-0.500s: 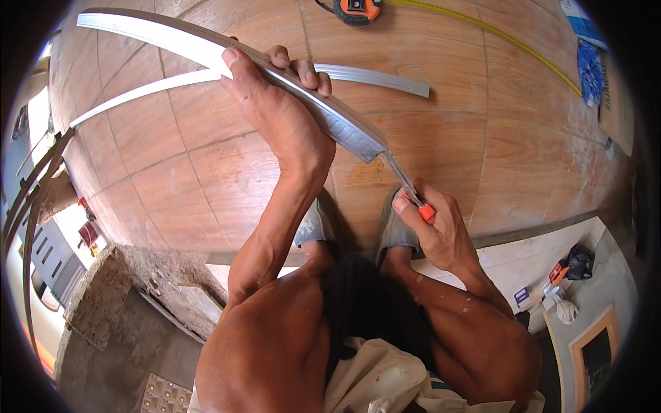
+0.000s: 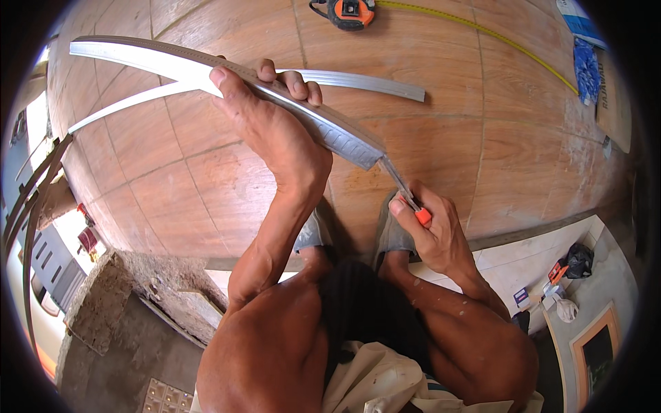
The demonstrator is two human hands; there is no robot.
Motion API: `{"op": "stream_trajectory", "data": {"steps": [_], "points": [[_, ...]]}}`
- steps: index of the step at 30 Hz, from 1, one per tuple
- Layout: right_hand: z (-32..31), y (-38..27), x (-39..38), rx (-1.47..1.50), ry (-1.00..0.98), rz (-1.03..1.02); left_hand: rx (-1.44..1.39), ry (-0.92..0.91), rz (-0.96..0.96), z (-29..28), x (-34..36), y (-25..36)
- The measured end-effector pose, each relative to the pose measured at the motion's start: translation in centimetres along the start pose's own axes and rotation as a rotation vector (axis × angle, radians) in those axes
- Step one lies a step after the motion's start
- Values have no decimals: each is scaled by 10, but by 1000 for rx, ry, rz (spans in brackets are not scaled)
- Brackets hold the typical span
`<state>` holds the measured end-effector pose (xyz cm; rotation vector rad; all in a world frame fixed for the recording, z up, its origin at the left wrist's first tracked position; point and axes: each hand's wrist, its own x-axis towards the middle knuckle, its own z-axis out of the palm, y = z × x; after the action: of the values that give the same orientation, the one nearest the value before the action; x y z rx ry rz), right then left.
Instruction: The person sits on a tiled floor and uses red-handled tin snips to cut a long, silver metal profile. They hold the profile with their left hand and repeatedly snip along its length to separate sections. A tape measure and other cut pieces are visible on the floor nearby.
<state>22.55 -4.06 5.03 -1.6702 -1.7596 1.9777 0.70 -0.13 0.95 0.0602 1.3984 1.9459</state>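
Left hand [image 2: 277,144]: gripping 1 silver channel [image 2: 346,140].
Channel: across left hand, ending near right hand [image 2: 439,230].
Right hand: gripping 1 orange-handled tool [image 2: 423,217], tip at channel's end.
Tape measure [image 2: 352,14]: beyond both hands.

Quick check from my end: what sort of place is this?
Most likely a building or renovation site: rough, bare masonry at lower left, a tape measure pulled out on the floor, and a metal channel in the left hand.
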Motion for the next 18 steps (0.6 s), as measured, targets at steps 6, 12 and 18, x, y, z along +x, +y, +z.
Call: {"op": "stream_trajectory", "data": {"steps": [6,12,18], "points": [[-1,1,-1,-1,13,-16,8,5,12,3,-4,0],[-2,-1,0,3,13,-13,3,-3,9,3,-3,-1],[-1,0,-1,17,21,-21,9,-25,33,2,-4,-2]]}}
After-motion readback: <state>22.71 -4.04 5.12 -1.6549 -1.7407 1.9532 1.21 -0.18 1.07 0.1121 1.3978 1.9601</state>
